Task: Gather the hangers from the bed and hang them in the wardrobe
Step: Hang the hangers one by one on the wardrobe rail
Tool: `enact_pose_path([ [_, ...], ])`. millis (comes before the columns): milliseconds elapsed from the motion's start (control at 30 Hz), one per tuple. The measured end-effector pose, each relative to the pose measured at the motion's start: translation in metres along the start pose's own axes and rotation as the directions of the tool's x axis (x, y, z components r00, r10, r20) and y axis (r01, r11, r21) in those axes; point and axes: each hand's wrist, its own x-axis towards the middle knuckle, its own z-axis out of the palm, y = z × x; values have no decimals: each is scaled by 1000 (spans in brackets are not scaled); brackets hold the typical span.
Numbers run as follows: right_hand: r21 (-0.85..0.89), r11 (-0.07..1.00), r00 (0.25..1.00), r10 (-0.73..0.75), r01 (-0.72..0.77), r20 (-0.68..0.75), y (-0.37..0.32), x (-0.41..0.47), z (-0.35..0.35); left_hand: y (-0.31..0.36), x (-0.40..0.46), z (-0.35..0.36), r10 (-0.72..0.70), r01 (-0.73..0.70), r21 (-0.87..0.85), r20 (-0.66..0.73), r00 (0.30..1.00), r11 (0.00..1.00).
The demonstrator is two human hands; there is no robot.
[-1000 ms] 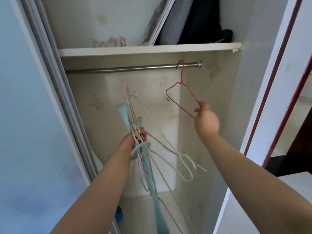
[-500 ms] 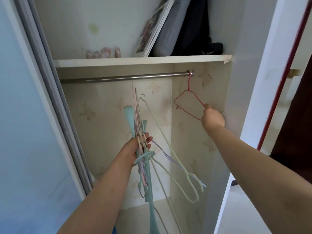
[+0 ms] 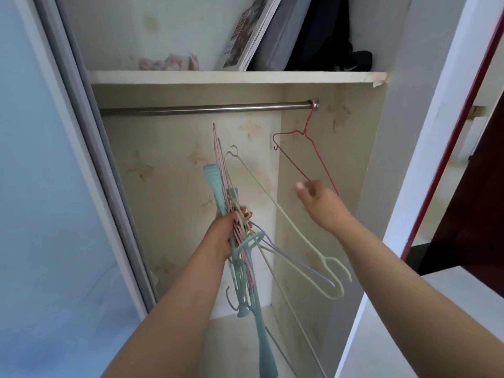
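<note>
While a person stands before an open wardrobe (image 3: 403, 148), its sliding door (image 3: 41, 214) pushed to the left, a metal rail (image 3: 204, 109) runs beneath a shelf (image 3: 234, 76) that bears a leaning picture frame (image 3: 249, 31), a grey case (image 3: 283, 34) and dark clothing (image 3: 330, 31). At the rail's right end, close to the side wall, hangs a single red wire hanger (image 3: 306, 148), tilted. A bundle of hangers (image 3: 245, 257), teal, pink, pale green and lilac, stands roughly upright in the left hand (image 3: 226, 236), whose fingers are curled tightly round the gathered necks; one pale green hanger (image 3: 327, 271) splays out to the right and down from the bunch. Just below the red hanger is the right hand (image 3: 319, 200), its fingers loosely bent and gripping nothing, the thumb tip raised beside the hanger's lower wire; whether it touches the wire cannot be told.
</note>
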Motion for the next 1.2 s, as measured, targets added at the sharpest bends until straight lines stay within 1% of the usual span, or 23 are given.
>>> enact_pose_path([
  [33, 131, 990, 963, 9, -46, 270, -11, -16, -7, -1, 0, 0, 16, -15, 2, -12, 1000, 1000],
  [67, 202, 974, 867, -10, -105, 498, -19, -30, -15, -2, 2, -2, 29, -28, 7, -27, 999, 1000],
  [100, 220, 968, 768, -52, -117, 639, -23, -39, -21, -2, 2, -4, 39, -38, 11, -35, 999, 999],
  [133, 223, 970, 713, -86, -101, 696, -23, -44, -22, -3, 2, -8, 42, -41, 16, -37, 998, 999],
  [167, 206, 976, 722, -90, -74, 686, -21, -46, -18, -3, 3, -12, 34, -33, 11, -30, 999, 999],
  [200, 169, 985, 782, -74, -40, 619, -15, -44, -10, -4, 4, -17, 18, -18, 5, -8, 1000, 1000],
  [233, 84, 996, 849, -44, -1, 527, -5, -39, 0, -4, 5, -22, -5, 5, -2, 26, 1000, 1000],
  [267, -52, 998, 881, -13, 43, 473, 9, -34, 9, -2, 5, -26, -32, 32, 3, 66, 997, 999],
  [300, -209, 975, 872, 33, 80, 488, 25, -31, 18, 0, 5, -29, -63, 61, 20, 118, 991, 998],
  [333, -347, 932, 830, 110, 104, 547, 43, -30, 28, 3, 3, -31, -88, 81, 49, 170, 981, 996],
  [367, -444, 891, 767, 216, 99, 604, 59, -31, 38, 5, 0, -33, -103, 89, 73, 228, 968, 993],
  [400, -497, 866, 701, 321, 54, 637, 74, -33, 46, 5, -3, -36, -106, 85, 89, 271, 957, 992],
  [433, -498, 867, 650, 390, -21, 652, 84, -37, 54, 5, -7, -39, -103, 77, 93, 308, 946, 993],
  [467, -442, 891, 624, 407, -109, 667, 90, -41, 61, 2, -9, -43, -100, 76, 85, 336, 937, 993],
  [500, -366, 912, 624, 398, -188, 673, 94, -45, 67, 0, -12, -47, -101, 88, 52, 370, 923, 995],
  [533, -301, 925, 652, 379, -233, 657, 98, -47, 72, -1, -15, -50, -100, 105, 9, 394, 914, 994],
  [600, -224, 944, 772, 327, -242, 545, 105, -46, 77, -1, -17, -53, -102, 113, -8, 373, 922, 994],
  [667, -162, 960, 872, 276, -229, 404, 113, -44, 73, 1, -17, -54, -104, 81, 94, 278, 955, 992],
  [800, -182, 976, 957, 160, -117, 242, 121, -45, 66, -2, -12, -59, -139, 86, 258, 191, 972, 962],
  [900, -196, 978, 984, 96, -66, 147, 128, -42, 64, -3, -7, -63, -163, 108, 251, 207, 965, 962],
  [967, -191, 978, 980, 110, -78, 163, 134, -39, 64, -3, -8, -64, -179, 120, 267, 212, 961, 956],
  [1067, -76, 993, 970, 106, -92, 219, 140, -41, 69, -8, -5, -68, -188, 136, 244, 204, 961, 960],
  [1200, 0, 994, 977, 111, -113, 180, 145, -39, 79, -10, -14, -64, -216, 141, 277, 266, 939, 951],
])
